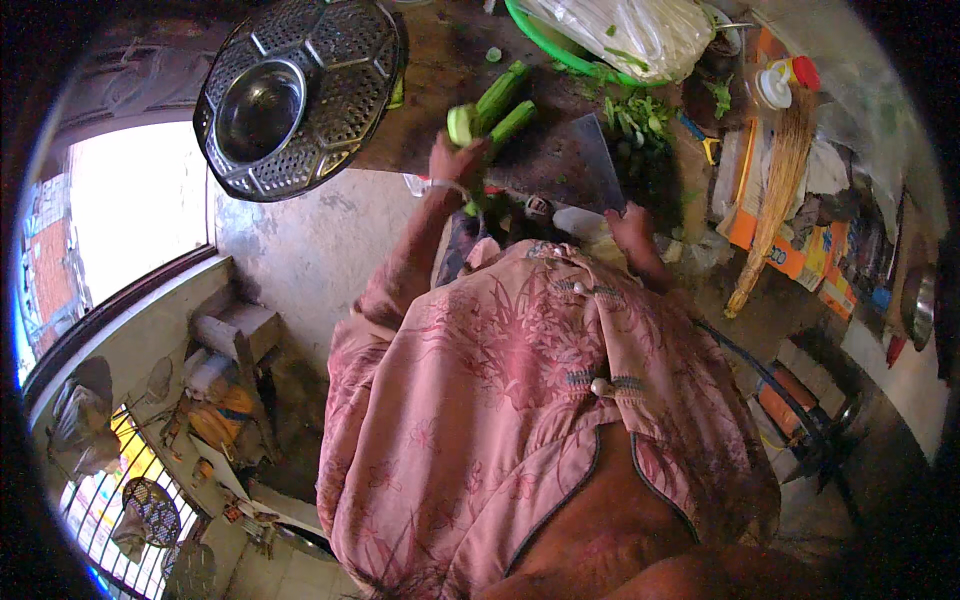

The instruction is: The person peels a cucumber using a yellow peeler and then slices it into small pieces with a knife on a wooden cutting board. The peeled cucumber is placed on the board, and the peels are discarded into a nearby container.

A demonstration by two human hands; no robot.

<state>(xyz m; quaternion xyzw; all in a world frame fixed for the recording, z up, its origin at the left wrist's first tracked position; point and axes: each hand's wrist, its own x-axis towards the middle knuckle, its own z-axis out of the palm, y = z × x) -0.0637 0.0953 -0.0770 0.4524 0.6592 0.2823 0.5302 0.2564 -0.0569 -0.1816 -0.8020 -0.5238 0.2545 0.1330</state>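
My left hand [457,161] grips a pale green gourd piece [460,126] at the edge of the dark wooden worktop [427,90]. Right beside it lie a longer green gourd [502,96] and a shorter gourd piece [514,122]; whether my fingers also touch these is hard to tell. In my right hand [634,229] is a cleaver [596,161], its broad blade pointing away from me over the worktop. A heap of green peelings [641,120] sits just beyond and to the right of the blade. A small round slice [493,55] lies farther back.
A perforated metal steamer tray [337,97] overhangs the worktop's left side. At the back, a green plastic basket [551,49] holds a clear plastic bag [637,34]. A blue-and-yellow peeler [701,139], straw broom [780,180] and red-capped container [804,73] are on the right.
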